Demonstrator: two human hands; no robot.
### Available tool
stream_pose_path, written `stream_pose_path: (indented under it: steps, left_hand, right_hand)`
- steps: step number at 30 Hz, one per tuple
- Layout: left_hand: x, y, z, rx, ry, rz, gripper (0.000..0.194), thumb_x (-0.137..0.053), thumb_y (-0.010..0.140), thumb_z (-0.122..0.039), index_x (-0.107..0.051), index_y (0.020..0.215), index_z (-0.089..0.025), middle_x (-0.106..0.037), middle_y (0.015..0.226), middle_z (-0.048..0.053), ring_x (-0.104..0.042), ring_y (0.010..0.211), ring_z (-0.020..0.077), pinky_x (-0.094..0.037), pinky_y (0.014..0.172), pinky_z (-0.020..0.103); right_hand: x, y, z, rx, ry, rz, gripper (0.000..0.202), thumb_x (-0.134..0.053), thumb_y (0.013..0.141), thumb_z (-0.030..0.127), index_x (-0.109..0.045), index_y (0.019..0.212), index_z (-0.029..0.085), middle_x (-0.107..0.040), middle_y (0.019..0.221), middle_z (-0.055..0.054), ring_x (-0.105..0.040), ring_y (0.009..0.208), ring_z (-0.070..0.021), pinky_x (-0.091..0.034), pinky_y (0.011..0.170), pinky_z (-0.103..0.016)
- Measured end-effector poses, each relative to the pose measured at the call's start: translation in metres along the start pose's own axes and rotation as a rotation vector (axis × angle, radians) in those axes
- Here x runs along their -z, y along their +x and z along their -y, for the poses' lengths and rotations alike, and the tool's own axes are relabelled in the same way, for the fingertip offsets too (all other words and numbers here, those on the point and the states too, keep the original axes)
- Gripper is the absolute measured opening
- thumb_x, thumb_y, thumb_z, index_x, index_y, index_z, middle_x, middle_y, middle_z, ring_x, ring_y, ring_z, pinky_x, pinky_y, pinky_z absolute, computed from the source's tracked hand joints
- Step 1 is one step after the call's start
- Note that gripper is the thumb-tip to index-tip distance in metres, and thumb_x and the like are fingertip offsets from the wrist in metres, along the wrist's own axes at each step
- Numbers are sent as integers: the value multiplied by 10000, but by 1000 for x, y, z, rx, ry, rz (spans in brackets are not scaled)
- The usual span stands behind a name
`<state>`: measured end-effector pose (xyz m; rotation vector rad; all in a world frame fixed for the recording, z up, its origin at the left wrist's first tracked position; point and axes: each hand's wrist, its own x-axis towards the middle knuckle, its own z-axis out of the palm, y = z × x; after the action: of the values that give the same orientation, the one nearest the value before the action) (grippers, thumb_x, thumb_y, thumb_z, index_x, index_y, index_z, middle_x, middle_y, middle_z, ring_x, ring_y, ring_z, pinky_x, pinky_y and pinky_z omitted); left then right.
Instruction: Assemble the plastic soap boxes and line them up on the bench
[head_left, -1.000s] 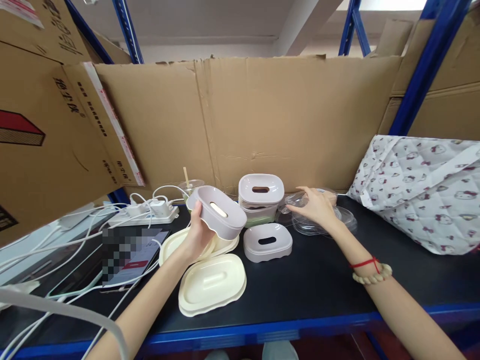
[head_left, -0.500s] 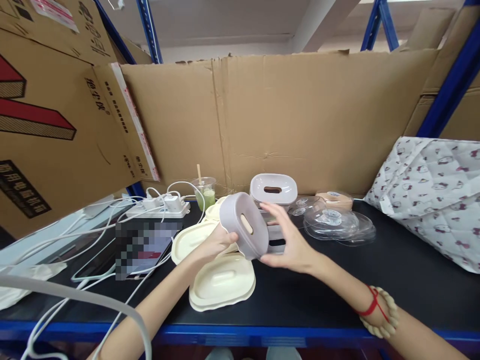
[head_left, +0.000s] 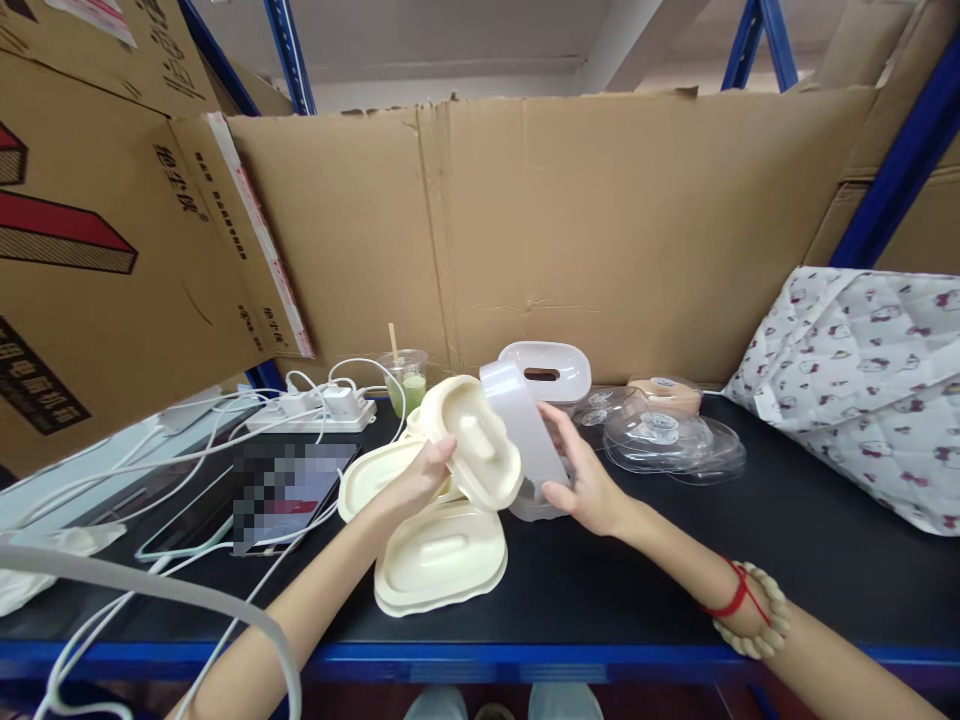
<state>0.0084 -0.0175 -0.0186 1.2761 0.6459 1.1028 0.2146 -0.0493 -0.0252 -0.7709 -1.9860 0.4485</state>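
Between the left grip (head_left: 420,480) and the right grip (head_left: 590,482), as the head view shows, a cream tray (head_left: 481,450) and a grey cover (head_left: 525,432) are held tilted above the counter (head_left: 637,575); whether their edges touch cannot be told. The left grip is closed on the near left edge of the tray, thumb over the rim, the other fingers mostly hidden behind. The right grip is spread fairly wide around the right side of the cover, fingers high and thumb low; it seems to have hold of it, though how firmly is unclear. Below the left grip a lower cream tray (head_left: 441,565) lies on the counter. Beyond the right grip, a little to its left, is a grey lid (head_left: 574,378); to its right lie clear lids (head_left: 656,450). Beyond the left grip stand a cup (head_left: 412,390) of green drink and, farther left, a power strip (head_left: 352,420).

The left hold looks the weaker: with the tray pinched at one edge, it could swing or slip and drop onto the lower cream tray. If the right fingers are loose, the leaning cover could slide down towards the counter. A sweep of the left grip away from the body could tip the cup and send drink towards the power strip, and a rightward swing of the right grip could scatter the clear lids
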Motion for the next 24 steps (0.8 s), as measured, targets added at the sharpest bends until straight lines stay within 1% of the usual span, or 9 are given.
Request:
stream_pose_path:
  steps: [2, 6, 9, 11, 13, 15, 20, 22, 24]
  left_hand:
    - [-1, 3, -6, 14, -59, -108, 607, -673, 474, -690, -641, 814, -188, -723, 919, 109, -506, 1199, 365, -455, 956, 436]
    - [2, 12, -23, -144, -135, -382, 480, -536, 697, -616, -613, 875, -177, -725, 863, 65, -618, 1057, 297, -514, 847, 359]
    - [7, 17, -30, -129, -111, -567, 293, -484, 822, -446, -589, 847, -173, -698, 715, 33, -687, 758, 210, -536, 638, 266]
    - [8, 19, -33, -57, -107, -623, 203, -464, 862, -335, -572, 805, -173, -663, 629, 13, -644, 558, 153, -503, 515, 221]
    - [7, 18, -35, -1, -135, -626, 183, -446, 882, -256, -563, 772, -168, -641, 600, -1, -602, 473, 120, -487, 467, 201]
    - [4, 16, -38, 37, -189, -599, 181, -446, 885, -186, -564, 752, -155, -643, 624, -1, -604, 486, 101, -510, 495, 187]
    - [-1, 15, -41, 162, -356, -533, 202, -465, 872, -87, -550, 700, -149, -626, 642, 10, -632, 555, 82, -559, 635, 165]
    - [-1, 16, -41, 239, -390, -489, 182, -439, 888, -93, -580, 776, -125, -648, 698, 45, -664, 609, 98, -562, 644, 157]
    - [0, 17, -40, 314, -413, -431, 196, -408, 906, -107, -596, 952, -75, -677, 795, 95, -687, 658, 117, -563, 643, 154]
  right_hand:
    - [13, 4, -2, 72, -61, -39, 735, -552, 748, 561, -310, 1353, 220, -440, 1357, -156, -454, 1244, -313, -389, 1013, -509]
    - [40, 9, -4, 93, -210, 36, 600, -605, 724, 458, -454, 1267, 249, -507, 1290, -115, -483, 1213, -299, -385, 1012, -508]
    - [55, 8, -8, -1, -302, 85, 499, -652, 696, 438, -568, 1154, 259, -512, 1277, -100, -456, 1248, -311, -397, 997, -519]
    - [64, 8, -10, -27, -327, 86, 470, -664, 688, 454, -604, 1109, 255, -529, 1257, -99, -439, 1267, -322, -397, 994, -527]
    - [73, 8, -9, -16, -318, 83, 464, -658, 694, 482, -616, 1091, 246, -565, 1214, -98, -431, 1276, -327, -392, 999, -526]
    - [81, 9, -5, -6, -289, 111, 457, -646, 706, 511, -620, 1076, 244, -599, 1170, -87, -431, 1280, -323, -394, 1003, -513]
    - [85, 9, 6, -57, -171, 462, 392, -644, 724, 491, -626, 1041, 262, -634, 1119, -33, -604, 1071, -232, -497, 909, -407]
    - [79, 6, 4, -87, -201, 538, 376, -695, 687, 431, -639, 1017, 261, -616, 1141, -32, -615, 1046, -214, -505, 902, -385]
    - [73, 5, 1, -120, -254, 553, 388, -739, 647, 356, -650, 1013, 261, -578, 1203, -44, -595, 1090, -220, -491, 927, -388]
